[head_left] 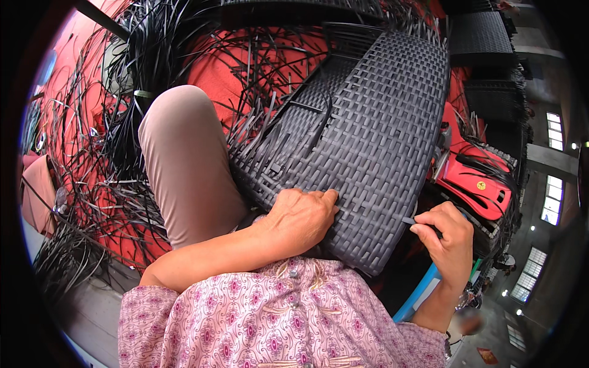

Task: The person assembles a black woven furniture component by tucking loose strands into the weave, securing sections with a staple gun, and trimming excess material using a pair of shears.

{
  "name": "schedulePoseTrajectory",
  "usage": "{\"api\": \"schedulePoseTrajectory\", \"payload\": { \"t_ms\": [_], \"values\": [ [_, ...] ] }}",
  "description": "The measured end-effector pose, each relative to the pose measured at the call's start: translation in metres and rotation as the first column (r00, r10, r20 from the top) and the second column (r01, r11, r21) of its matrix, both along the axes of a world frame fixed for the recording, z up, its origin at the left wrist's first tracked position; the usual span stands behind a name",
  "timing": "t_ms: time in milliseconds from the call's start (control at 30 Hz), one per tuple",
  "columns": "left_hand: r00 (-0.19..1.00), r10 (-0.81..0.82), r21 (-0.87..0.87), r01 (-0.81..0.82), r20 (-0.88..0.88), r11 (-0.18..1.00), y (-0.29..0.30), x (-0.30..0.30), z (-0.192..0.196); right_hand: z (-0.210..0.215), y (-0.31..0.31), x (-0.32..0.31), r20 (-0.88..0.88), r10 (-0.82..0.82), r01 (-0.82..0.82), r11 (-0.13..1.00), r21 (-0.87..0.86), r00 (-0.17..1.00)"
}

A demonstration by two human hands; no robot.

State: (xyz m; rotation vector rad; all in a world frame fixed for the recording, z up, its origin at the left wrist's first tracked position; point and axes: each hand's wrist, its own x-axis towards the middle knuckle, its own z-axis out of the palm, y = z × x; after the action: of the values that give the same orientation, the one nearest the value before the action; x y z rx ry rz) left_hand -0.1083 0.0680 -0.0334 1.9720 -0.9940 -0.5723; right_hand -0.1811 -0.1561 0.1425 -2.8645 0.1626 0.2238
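A dark grey woven rattan-like piece [383,116] lies tilted across my lap, with loose strip ends [261,144] sticking out along its left side. On its near left part rests my left hand [300,216], its fingers curled and pressed together against the weave; what they hold, if anything, is hidden. Just off the right edge, my right hand [446,236] pinches a flat grey plastic strip [407,220] between thumb and forefinger. That strip's end reaches over the edge of the weave.
Black strips [132,116], tied in a thick bundle, stand left of my raised knee [190,153]. More loose strips [86,184] cover the red floor covering [211,70]. At right are a red plastic object [475,178] and a blue-edged item [420,291]. Dark woven panels [481,34] stand beyond.
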Motion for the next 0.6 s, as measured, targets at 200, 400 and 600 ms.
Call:
{"api": "schedulePoseTrajectory", "payload": {
  "t_ms": [200,400,600],
  "values": [
    [0.997,-0.009,0.083,0.015,-0.071,0.996,0.000,0.005,0.005,-0.007,0.003,0.004,0.001,0.029,-0.029,1.000,-0.003,1.000],
    [0.971,0.172,-0.089,-0.189,-0.166,0.978,0.010,0.000,-0.002,-0.012,0.004,0.005,-0.011,0.029,-0.029,0.999,0.021,1.000],
    [0.949,0.228,-0.046,-0.244,-0.218,0.969,0.014,0.015,-0.007,-0.014,0.001,0.004,-0.037,0.003,0.000,0.996,0.086,0.999]
  ]
}}
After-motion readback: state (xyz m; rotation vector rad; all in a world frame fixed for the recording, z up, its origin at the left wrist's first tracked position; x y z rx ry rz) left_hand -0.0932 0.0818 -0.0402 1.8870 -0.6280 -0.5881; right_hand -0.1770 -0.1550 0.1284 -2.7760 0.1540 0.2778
